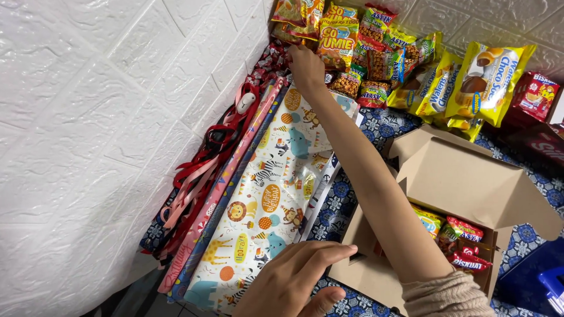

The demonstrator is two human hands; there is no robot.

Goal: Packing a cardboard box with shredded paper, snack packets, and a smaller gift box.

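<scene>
The right hand is closed on a snack packet, and the left hand rests with fingers apart on the wrapping paper.

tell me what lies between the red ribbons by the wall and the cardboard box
In the head view, folded sheets of gift wrap, the top one printed with cartoon animals, lie between the red ribbons and the cardboard box.

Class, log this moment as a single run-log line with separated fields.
left hand: resting on wrapping paper | right hand: reaching to snack packets by wall | cardboard box: open, snacks inside | ribbons: beside paper
</scene>
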